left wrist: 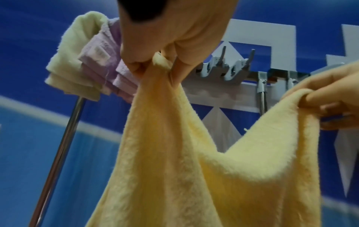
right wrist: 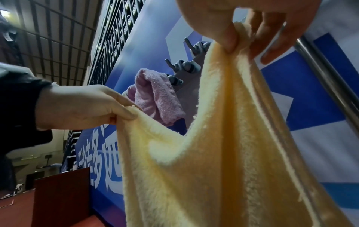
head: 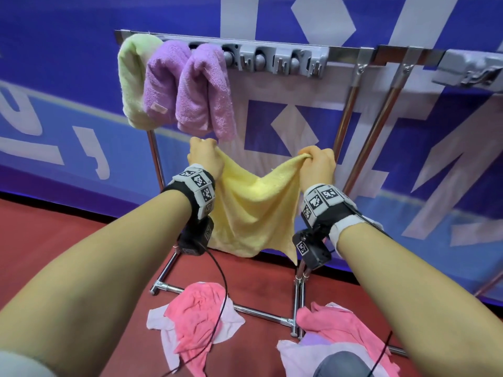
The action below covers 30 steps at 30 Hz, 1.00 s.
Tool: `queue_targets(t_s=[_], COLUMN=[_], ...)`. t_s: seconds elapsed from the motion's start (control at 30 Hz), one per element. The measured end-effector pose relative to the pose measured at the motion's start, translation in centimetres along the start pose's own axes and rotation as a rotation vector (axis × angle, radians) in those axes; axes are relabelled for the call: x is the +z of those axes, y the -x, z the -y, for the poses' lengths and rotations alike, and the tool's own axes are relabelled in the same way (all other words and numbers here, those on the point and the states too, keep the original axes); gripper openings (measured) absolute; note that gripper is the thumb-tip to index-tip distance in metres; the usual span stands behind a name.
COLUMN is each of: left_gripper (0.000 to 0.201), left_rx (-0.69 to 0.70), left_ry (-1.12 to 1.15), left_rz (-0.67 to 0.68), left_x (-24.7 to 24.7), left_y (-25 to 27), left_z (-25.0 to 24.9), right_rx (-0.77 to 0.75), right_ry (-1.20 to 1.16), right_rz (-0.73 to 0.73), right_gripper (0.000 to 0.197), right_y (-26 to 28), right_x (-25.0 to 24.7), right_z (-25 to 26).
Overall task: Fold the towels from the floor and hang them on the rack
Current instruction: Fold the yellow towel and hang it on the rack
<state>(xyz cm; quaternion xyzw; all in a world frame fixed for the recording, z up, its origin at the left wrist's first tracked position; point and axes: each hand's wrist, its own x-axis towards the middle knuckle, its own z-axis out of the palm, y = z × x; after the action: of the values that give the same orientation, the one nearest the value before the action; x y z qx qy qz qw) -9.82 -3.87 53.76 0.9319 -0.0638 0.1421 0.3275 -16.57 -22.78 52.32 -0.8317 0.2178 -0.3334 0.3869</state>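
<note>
A yellow towel [head: 253, 210] hangs between my two hands in front of the metal rack [head: 275, 46]. My left hand [head: 204, 151] pinches its upper left corner and my right hand [head: 315, 160] pinches the upper right corner, so the top edge sags in the middle. The left wrist view shows the fingers [left wrist: 134, 66] bunched round the yellow towel [left wrist: 174, 153]. In the right wrist view thumb and fingers [right wrist: 231, 41] clamp the yellow towel [right wrist: 223, 145]. On the rack's left end hang a folded green towel [head: 130, 80] and two folded purple towels [head: 163, 80].
Pink and white towels [head: 198, 317] lie crumpled on the red floor by the rack's base bars [head: 261, 312]; another pink, white and purple heap [head: 334, 338] lies at the lower right. Grey hooks [head: 283, 61] line the rack's top rail. A blue banner [head: 54, 104] stands behind.
</note>
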Motion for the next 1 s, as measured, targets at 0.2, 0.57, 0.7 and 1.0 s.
queue_targets(t_s=[0.2, 0.57, 0.7, 1.0], left_gripper=[0.033, 0.025, 0.043, 0.021], left_rx=[0.005, -0.159, -0.08, -0.08], left_ry=[0.078, 0.192, -0.084, -0.087], left_rz=[-0.095, 0.013, 0.133, -0.008], left_x=[-0.6, -0.3, 0.3, -0.3], left_y=[0.4, -0.8, 0.2, -0.3], left_z=[0.3, 0.2, 0.5, 0.9], right_rx=[0.096, 0.103, 0.139, 0.181], right_ry=[-0.149, -0.247, -0.226, -0.002], right_rz=[-0.033, -0.078, -0.107, 0.065], right_gripper=[0.037, 0.029, 0.026, 0.017], right_y=[-0.2, -0.2, -0.4, -1.1], right_x=[-0.5, -0.2, -0.1, 0.0], right_z=[0.4, -0.6, -0.8, -0.8])
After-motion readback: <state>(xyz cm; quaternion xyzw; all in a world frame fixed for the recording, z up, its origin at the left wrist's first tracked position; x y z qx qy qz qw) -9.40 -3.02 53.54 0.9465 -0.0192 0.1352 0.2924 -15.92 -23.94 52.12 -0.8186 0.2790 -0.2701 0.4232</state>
